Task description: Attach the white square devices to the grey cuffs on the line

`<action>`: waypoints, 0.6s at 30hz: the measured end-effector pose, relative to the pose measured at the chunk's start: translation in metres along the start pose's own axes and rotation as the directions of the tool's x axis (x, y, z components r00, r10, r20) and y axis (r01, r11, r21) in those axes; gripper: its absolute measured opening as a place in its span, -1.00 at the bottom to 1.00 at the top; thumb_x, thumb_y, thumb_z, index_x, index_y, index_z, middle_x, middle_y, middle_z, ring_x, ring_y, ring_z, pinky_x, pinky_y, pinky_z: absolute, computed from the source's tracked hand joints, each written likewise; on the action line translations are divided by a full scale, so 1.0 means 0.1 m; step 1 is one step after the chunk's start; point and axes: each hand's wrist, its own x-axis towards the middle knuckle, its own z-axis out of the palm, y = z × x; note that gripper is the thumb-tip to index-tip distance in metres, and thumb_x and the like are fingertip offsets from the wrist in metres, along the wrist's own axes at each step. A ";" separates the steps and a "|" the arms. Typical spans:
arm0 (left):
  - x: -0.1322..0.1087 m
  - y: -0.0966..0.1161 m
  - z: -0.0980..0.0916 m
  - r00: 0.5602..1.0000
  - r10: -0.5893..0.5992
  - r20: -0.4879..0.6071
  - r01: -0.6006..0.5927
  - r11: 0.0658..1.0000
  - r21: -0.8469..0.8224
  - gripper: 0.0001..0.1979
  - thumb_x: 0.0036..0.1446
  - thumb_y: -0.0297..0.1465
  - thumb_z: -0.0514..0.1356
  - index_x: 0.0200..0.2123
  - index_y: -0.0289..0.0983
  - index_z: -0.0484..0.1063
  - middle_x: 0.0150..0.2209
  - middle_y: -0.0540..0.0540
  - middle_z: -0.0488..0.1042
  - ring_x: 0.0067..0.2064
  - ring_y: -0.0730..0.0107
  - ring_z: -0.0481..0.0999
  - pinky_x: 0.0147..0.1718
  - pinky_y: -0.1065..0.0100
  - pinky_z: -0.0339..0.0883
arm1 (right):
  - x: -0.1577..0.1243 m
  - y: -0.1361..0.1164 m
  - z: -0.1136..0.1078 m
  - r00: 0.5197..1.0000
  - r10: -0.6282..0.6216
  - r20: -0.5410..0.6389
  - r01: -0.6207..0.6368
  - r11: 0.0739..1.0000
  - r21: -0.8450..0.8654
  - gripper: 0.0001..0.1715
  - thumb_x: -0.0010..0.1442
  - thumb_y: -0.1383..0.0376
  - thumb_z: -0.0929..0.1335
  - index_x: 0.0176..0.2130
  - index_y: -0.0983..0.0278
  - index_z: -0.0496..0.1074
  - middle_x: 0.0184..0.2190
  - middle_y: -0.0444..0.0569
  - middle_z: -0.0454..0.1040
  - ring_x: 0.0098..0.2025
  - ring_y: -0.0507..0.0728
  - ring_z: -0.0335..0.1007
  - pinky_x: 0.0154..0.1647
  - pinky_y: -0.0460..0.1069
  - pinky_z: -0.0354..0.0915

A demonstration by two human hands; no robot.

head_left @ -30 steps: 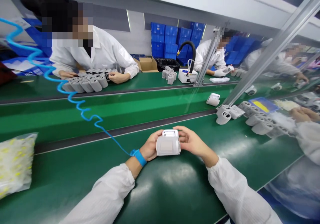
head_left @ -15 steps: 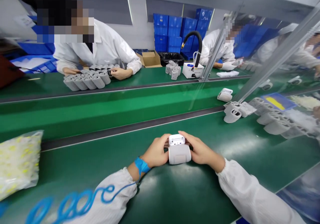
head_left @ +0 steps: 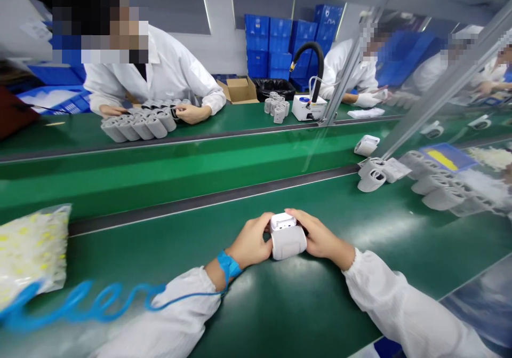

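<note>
A small white device with a rolled grey cuff (head_left: 287, 236) rests on the green bench mat (head_left: 280, 304), gripped from both sides. My left hand (head_left: 251, 242) closes on its left side; a blue wrist strap (head_left: 229, 266) with a coiled blue cord (head_left: 100, 304) sits on that wrist. My right hand (head_left: 320, 236) wraps its right side, fingers curled over the top edge.
A bag of small yellow-white parts (head_left: 30, 248) lies at the left. Grey cuffs (head_left: 372, 179) and a white device (head_left: 366, 145) sit right, by a slanted metal post (head_left: 432, 96). Across the green belt (head_left: 180, 168), a white-coated person handles a row of cuffs (head_left: 138, 126). Other workers sit farther right.
The device has come down a little and tilted, my hands closing tighter round it. The blue coiled cord dropped from hanging in the air to lying low over my left sleeve.
</note>
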 end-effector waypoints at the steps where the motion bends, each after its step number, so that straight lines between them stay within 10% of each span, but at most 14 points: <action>1: 0.00 0.01 -0.01 1.000 0.001 0.025 -0.002 1.000 0.021 -0.70 0.01 -0.50 0.20 -0.12 -0.25 0.38 -0.24 -0.07 0.57 -0.22 0.27 0.59 -0.23 0.33 0.44 | -0.01 0.00 -0.02 1.000 0.008 0.013 -0.008 1.000 -0.001 -0.29 0.27 0.42 0.28 0.34 0.14 0.10 0.22 0.13 0.34 0.20 0.24 0.33 0.16 0.17 0.33; 8: 0.00 0.04 -0.06 0.991 0.076 0.106 -0.101 0.963 0.249 -0.73 0.05 -0.49 0.17 -0.12 -0.24 0.43 -0.19 -0.09 0.59 -0.20 0.22 0.58 -0.24 0.32 0.37 | -0.04 -0.03 -0.05 0.992 -0.051 0.117 0.048 0.998 0.026 -0.28 0.28 0.44 0.27 0.35 0.12 0.09 0.20 0.09 0.36 0.19 0.20 0.34 0.17 0.14 0.34; 18: 0.04 0.08 0.02 1.000 -0.015 -0.025 0.017 0.997 0.076 -0.61 0.05 -0.41 0.24 -0.01 -0.21 0.36 -0.21 -0.07 0.56 -0.21 0.23 0.57 -0.20 0.31 0.44 | -0.04 0.05 0.03 1.000 0.011 0.025 -0.011 1.000 0.000 -0.07 0.21 0.50 0.23 0.43 0.12 -0.16 0.22 0.17 0.27 0.21 0.27 0.29 0.15 0.20 0.35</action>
